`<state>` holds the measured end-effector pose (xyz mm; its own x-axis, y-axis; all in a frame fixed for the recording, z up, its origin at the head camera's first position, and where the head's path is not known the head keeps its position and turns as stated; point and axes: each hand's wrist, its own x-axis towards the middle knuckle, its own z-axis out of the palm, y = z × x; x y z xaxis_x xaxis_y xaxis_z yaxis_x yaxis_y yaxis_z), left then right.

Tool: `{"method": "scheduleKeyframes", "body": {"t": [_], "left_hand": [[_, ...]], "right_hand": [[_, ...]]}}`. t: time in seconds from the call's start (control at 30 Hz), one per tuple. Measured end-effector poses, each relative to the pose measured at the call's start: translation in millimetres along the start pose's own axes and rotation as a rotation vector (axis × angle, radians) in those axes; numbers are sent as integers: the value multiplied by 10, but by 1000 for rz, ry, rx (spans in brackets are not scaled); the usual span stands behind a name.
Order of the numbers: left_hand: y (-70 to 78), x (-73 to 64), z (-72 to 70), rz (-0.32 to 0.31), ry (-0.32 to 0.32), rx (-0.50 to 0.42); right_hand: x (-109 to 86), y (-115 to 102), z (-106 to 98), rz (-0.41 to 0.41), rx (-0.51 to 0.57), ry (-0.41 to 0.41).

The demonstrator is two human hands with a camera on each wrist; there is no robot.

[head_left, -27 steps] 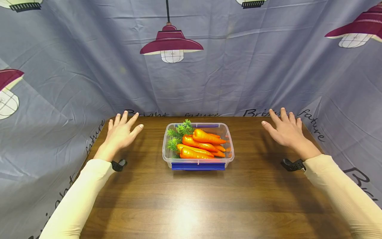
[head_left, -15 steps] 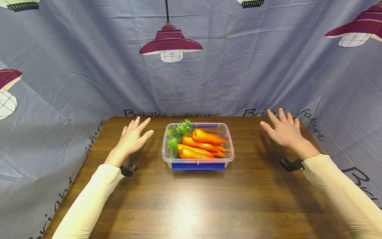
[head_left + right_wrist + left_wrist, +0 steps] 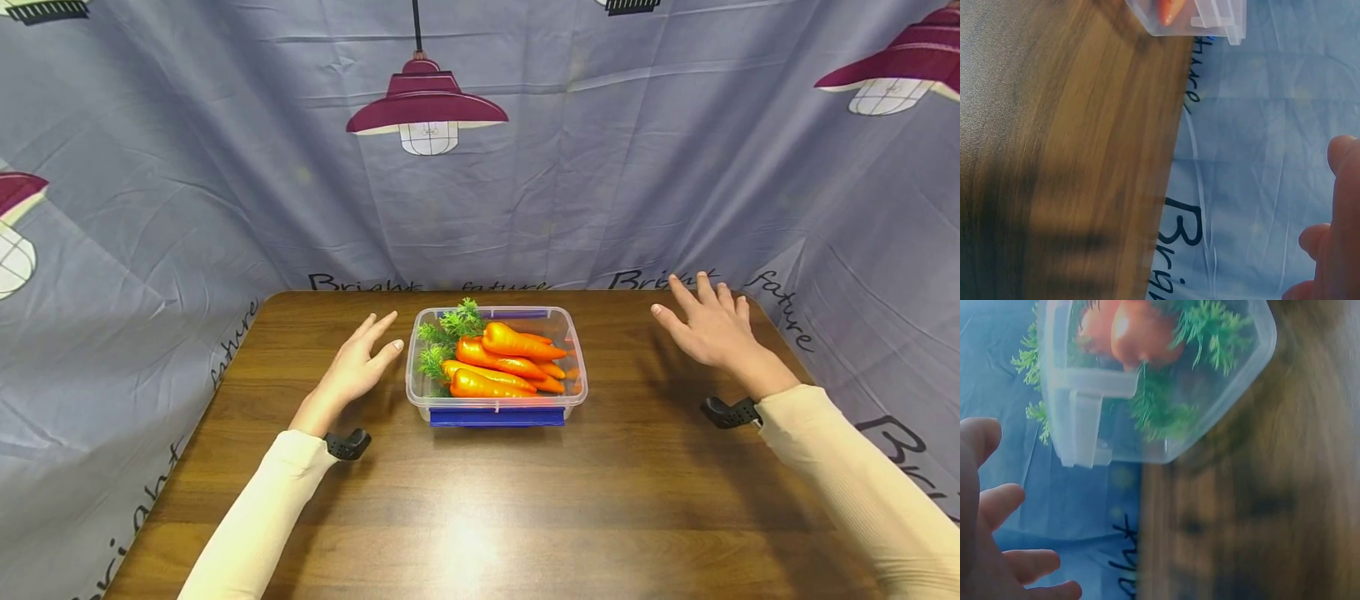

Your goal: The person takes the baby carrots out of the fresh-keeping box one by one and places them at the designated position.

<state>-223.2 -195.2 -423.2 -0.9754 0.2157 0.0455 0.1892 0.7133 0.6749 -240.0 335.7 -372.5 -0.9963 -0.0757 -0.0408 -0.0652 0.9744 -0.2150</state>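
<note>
A clear plastic container (image 3: 497, 403) with blue clips holds several orange carrots (image 3: 498, 385) with green leafy tops (image 3: 442, 337). My left hand (image 3: 354, 367) hovers just left of it, fingers extended, thumb pointing toward the container's left side. In the left wrist view the container's end wall (image 3: 1107, 419) fills the upper middle, apart from the fingers (image 3: 1004, 503). Farther off, to the right of the container, my right hand (image 3: 708, 329) is held over the table with fingers spread and nothing in it. The right wrist view catches only a corner of the container (image 3: 1210, 19).
The brown wooden table (image 3: 480, 500) reflects a bright light near its front. A grey-blue curtain (image 3: 540, 192) printed with lamps and lettering surrounds it at the back and sides. Each wrist wears a black band (image 3: 348, 444).
My left hand has moved right and slightly nearer, from the table's left side to beside the container. The right hand and the container have barely shifted in view.
</note>
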Motion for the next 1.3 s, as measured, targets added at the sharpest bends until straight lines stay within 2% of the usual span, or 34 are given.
{"method": "scheduleKeyframes", "body": {"t": [0.23,0.43,0.77,0.9,1.13,1.3], "left_hand": [[-30,-28,163,2,25,-118],[0,-57,298,-1,26,-239],[-5,-74,535,65,64,-487],[-20,-73,612,36,93,-560],[-27,-82,722,-51,75,-768],[-26,-74,732,-61,78,-786]], "right_hand": [[8,-11,18,-1,-10,-4],[15,-24,30,4,-3,-13],[6,-28,71,-1,-5,-19],[4,-18,99,0,-6,-16],[-1,-49,99,-12,14,-22],[15,-96,68,-19,25,-26]]}}
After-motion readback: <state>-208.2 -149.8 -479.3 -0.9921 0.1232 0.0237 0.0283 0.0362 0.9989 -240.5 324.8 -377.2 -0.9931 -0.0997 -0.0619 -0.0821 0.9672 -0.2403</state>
